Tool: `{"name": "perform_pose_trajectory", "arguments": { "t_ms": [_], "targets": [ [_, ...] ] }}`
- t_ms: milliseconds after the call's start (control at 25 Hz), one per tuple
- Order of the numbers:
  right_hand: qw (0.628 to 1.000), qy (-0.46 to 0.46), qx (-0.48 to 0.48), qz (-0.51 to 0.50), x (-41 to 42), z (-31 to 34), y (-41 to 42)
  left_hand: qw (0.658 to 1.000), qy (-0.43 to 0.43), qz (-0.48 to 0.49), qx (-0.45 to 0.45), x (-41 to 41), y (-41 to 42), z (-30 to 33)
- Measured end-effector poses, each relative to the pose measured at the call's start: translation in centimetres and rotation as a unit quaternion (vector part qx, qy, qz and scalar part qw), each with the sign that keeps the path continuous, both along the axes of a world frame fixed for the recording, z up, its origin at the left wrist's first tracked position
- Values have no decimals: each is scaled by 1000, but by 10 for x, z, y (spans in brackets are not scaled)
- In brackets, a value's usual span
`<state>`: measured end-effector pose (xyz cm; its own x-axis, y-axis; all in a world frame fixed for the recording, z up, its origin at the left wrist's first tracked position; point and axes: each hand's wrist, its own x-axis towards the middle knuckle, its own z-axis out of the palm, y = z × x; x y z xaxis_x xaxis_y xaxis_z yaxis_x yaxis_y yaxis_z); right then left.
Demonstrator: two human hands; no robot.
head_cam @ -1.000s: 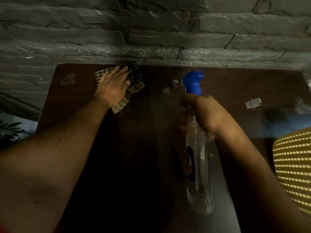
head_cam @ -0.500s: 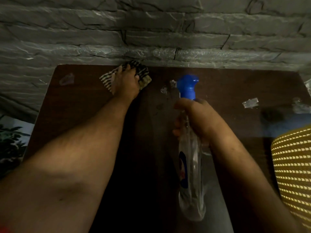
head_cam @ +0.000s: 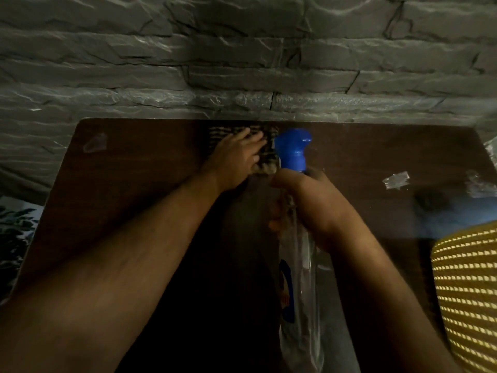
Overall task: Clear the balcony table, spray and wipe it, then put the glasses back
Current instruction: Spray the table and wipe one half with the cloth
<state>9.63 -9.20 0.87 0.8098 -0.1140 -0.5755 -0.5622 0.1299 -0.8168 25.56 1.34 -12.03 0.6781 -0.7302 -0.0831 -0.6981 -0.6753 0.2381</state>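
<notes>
Sliding the striped cloth (head_cam: 265,154) rightward along the table (head_cam: 139,168) far edge under your flat left hand (head_cam: 236,160) since a second ago, you grip the spray bottle (head_cam: 295,238) in your right hand (head_cam: 309,208), so wiping is underway and no glasses are in view.

Seemingly bare table (head_cam: 139,184) left; stone wall (head_cam: 242,76) just behind.

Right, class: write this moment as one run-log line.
stage: wiping | left hand: presses cloth on table, far edge | right hand: grips spray bottle | glasses: not in view
</notes>
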Motion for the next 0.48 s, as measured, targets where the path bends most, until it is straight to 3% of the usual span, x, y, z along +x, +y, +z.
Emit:
{"name": "perform_pose_trajectory", "arguments": {
  "t_ms": [120,280,400,480],
  "targets": [
    [999,20,29,1,-6,-1,-5,999,-4,-43,-27,-23,47,-15],
    [999,35,25,-13,-7,1,-10,997,29,73,6,29,12,-8],
    [999,32,37,-5,-6,1,-12,998,-13,-54,-12,2,12,-23],
    [998,37,42,-8,-10,-2,-11,998,-12,-63,-1,10,30,-24]
  ]
}}
